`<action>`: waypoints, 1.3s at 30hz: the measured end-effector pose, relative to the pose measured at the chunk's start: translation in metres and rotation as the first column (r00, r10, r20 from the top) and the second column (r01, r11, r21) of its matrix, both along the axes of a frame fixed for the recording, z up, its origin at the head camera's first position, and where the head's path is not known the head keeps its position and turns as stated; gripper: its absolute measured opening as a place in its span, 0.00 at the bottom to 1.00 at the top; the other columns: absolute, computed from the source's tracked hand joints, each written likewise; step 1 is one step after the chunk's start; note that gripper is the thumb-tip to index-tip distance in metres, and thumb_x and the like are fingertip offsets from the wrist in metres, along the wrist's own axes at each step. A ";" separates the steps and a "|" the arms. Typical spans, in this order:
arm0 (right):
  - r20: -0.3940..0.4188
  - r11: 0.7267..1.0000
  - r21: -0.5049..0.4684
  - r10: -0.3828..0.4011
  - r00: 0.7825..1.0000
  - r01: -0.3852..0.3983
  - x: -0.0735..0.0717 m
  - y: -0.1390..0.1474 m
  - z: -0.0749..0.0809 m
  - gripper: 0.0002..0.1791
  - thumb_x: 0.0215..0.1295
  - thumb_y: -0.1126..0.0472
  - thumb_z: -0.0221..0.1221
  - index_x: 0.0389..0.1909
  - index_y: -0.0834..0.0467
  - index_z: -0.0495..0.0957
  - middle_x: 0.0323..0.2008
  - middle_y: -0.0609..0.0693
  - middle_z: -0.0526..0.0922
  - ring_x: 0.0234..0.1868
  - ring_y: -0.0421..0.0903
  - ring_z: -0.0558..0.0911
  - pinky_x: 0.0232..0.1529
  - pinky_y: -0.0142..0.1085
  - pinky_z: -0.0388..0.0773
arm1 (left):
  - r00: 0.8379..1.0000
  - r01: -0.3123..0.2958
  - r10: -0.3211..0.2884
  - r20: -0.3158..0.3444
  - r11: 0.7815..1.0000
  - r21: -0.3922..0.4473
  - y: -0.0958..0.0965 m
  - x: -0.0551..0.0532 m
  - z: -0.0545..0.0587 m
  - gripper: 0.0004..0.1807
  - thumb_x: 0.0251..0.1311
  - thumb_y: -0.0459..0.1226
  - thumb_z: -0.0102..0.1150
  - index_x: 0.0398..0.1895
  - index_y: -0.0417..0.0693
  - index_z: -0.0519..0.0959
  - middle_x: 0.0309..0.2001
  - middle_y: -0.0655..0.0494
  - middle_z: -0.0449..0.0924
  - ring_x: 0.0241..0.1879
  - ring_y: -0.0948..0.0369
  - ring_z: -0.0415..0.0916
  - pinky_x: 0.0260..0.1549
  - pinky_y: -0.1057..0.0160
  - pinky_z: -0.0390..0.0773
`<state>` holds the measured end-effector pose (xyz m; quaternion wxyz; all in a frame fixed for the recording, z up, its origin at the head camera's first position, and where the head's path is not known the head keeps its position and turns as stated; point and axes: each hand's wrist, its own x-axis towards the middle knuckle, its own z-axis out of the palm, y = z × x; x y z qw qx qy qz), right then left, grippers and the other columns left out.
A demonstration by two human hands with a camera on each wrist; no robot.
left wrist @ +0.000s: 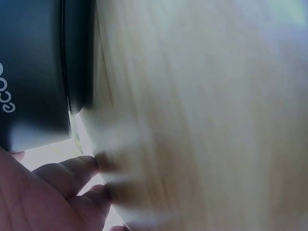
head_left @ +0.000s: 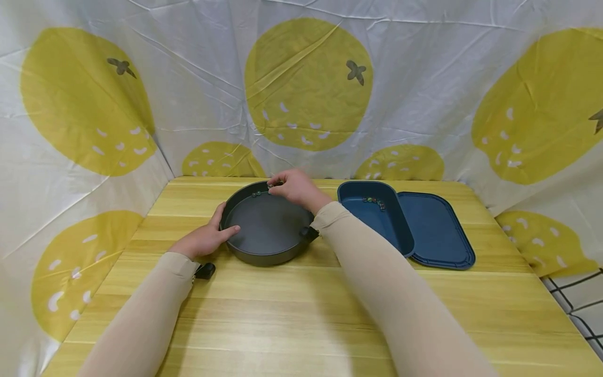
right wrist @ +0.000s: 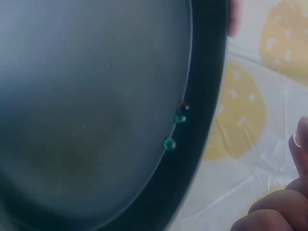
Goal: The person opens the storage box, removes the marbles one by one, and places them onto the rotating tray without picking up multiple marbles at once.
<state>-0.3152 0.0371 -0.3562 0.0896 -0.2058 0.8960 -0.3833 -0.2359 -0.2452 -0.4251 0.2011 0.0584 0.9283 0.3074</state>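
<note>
A round dark pan (head_left: 270,230) is tilted slightly on the wooden table, and my left hand (head_left: 204,239) grips its left rim with the thumb over the inside. Small glass marbles (head_left: 256,194) lie against the pan's far inner wall; green marbles (right wrist: 169,144) and a reddish one show in the right wrist view. Above the far rim my right hand (head_left: 298,188) pinches a small marble (head_left: 270,185) between thumb and fingertips, largely hidden. The left wrist view shows fingers (left wrist: 67,173) beside a dark surface with pale lettering.
To the right stands a blue rectangular container (head_left: 358,209) with several marbles (head_left: 375,202) in its far part. A flat blue lid (head_left: 435,230) lies partly under its right side. A fruit-print cloth (head_left: 311,84) hangs behind the table (head_left: 264,319).
</note>
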 end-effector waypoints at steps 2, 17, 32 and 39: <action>-0.004 1.000 -0.002 0.003 1.000 -0.003 0.000 -0.003 -0.002 0.17 0.74 0.55 0.65 0.60 0.53 0.87 0.62 0.51 0.86 0.63 0.50 0.83 0.61 0.44 0.80 | 1.000 0.003 -0.003 0.001 1.000 0.003 0.001 0.000 0.000 0.56 0.76 0.66 0.43 0.85 0.58 0.19 0.83 0.27 0.44 0.73 0.30 0.65 0.73 0.33 0.63; 0.072 0.999 -0.040 -0.011 0.997 0.014 0.002 0.003 -0.005 0.20 0.76 0.53 0.63 0.66 0.49 0.83 0.72 0.51 0.77 0.69 0.53 0.78 0.63 0.48 0.79 | 1.000 0.009 -0.009 0.008 1.000 0.010 0.004 0.002 0.001 0.56 0.77 0.65 0.44 0.84 0.59 0.18 0.83 0.28 0.42 0.75 0.30 0.64 0.74 0.33 0.62; 0.211 0.959 -0.125 -0.225 0.951 0.254 -0.016 0.137 -0.016 0.26 0.80 0.51 0.59 0.74 0.52 0.75 0.80 0.56 0.65 0.80 0.61 0.64 0.77 0.59 0.65 | 1.000 0.008 -0.008 -0.005 1.000 -0.005 0.001 0.001 -0.002 0.55 0.77 0.66 0.43 0.84 0.59 0.18 0.83 0.28 0.42 0.73 0.29 0.65 0.73 0.33 0.63; 0.228 0.945 -0.055 -0.303 0.925 0.322 -0.020 0.185 -0.038 0.27 0.81 0.53 0.58 0.76 0.55 0.72 0.81 0.59 0.62 0.69 0.63 0.73 0.70 0.55 0.71 | 1.000 0.004 -0.004 0.002 1.000 -0.012 -0.001 -0.001 -0.003 0.56 0.76 0.68 0.43 0.85 0.59 0.19 0.83 0.28 0.42 0.73 0.29 0.65 0.72 0.32 0.64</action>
